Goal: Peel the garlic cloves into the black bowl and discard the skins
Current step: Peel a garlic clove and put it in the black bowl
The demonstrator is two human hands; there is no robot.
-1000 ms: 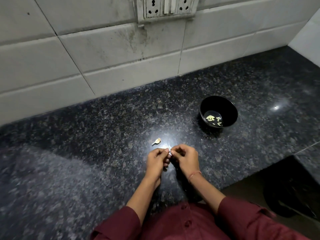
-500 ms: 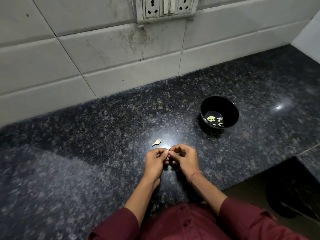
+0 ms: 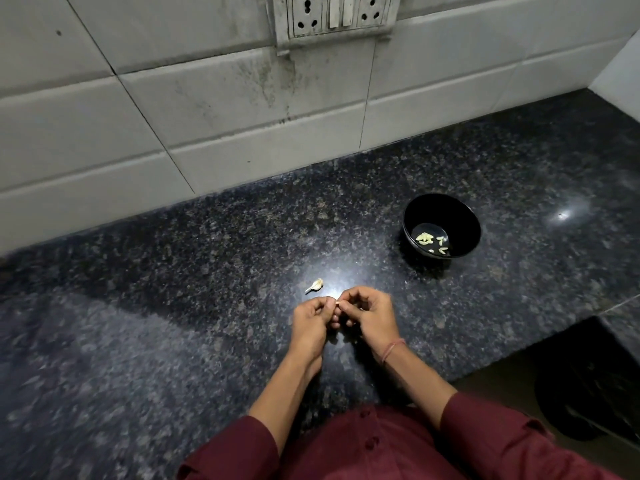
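While both grips, left hand (image 3: 311, 322) and right hand (image 3: 374, 315), pinch one garlic clove (image 3: 336, 301) above the table (image 3: 173, 306), apart from the black bowl (image 3: 465, 220), it seems light and slippery: take its papery tip.

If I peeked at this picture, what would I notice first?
The left hand and right hand meet at the middle front, pinching a small pale garlic clove. Farther right sits a round black bowl holding peeled yellowish cloves; a loose papery garlic piece lies just beyond the left hand.
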